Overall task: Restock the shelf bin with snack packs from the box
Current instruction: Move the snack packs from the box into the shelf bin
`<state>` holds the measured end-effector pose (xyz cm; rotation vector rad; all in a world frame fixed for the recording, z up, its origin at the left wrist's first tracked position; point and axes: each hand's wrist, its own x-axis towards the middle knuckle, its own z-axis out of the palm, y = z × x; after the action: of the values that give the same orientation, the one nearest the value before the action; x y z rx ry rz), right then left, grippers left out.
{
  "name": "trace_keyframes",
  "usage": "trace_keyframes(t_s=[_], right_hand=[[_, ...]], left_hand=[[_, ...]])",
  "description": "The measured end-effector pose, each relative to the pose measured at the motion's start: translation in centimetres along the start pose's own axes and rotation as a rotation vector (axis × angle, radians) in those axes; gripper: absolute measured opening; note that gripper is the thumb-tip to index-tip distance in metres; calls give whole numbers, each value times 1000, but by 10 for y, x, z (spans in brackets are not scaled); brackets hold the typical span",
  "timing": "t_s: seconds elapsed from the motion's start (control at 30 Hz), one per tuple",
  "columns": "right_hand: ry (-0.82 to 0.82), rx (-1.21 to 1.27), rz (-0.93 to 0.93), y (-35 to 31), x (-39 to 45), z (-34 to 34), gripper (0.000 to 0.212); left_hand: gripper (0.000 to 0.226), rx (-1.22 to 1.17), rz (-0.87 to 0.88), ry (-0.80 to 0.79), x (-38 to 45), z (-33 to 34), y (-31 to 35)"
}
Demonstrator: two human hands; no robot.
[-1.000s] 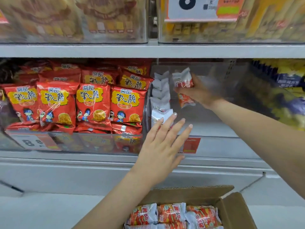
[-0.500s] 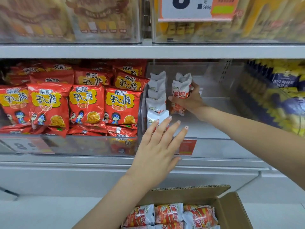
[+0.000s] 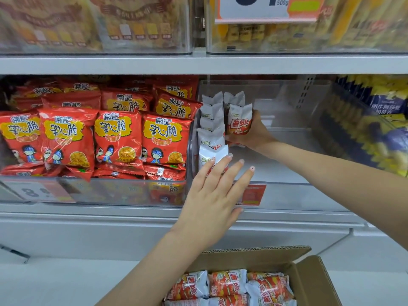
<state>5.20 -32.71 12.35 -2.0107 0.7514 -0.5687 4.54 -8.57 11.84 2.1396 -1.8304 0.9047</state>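
Shop shelving fills your view: a grey metal shelf (image 3: 198, 64) runs across the top, and under it sits the clear plastic shelf bin (image 3: 287, 102) you are filling. Your right hand (image 3: 254, 131) reaches into that bin and grips one snack pack (image 3: 239, 121) from behind, fingers curled round its lower part. That pack stands upright, long axis vertical, crimped silver top pointing up and printed face turned toward you; its red label reads 薯多脆. It stands just beside a second pack behind it and next to a row of upright packs (image 3: 212, 129) lined along the bin's left wall, silver tops up, running from front to back.

Your left hand (image 3: 212, 195) is spread wide with straight fingers, its fingertips (image 3: 229, 156) touching the front pack of that row and holding nothing.

To the left, a neighbouring bin holds red bags (image 3: 117, 138) printed 常記 above 掌心脆 on a yellow panel, with cartoon figures below; they stand upright, overlapping, faces forward. A price tag (image 3: 35, 192) on that bin's front shows large 8s, blurred. Above, an orange and white sign (image 3: 265, 7) reads 500g. Yellow and blue bags (image 3: 379, 120) sit to the right, their writing too blurred to read.

Below, the open cardboard box (image 3: 309, 281) holds more of the same packs (image 3: 229, 286), lying on their sides.
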Motion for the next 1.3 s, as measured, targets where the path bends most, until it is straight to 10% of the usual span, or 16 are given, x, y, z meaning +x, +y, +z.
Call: trace_keyframes(t_s=[0.6, 1.0, 1.3], right_hand=[[-108, -181, 7, -10, -1, -1, 123], [-187, 61, -67, -15, -4, -11, 80], [-106, -197, 100, -37, -25, -30, 104]], left_hand=[[77, 2, -10, -1, 0, 1, 2], [79, -3, -13, 0, -1, 3, 1], [94, -44, 27, -73, -3, -4, -4]])
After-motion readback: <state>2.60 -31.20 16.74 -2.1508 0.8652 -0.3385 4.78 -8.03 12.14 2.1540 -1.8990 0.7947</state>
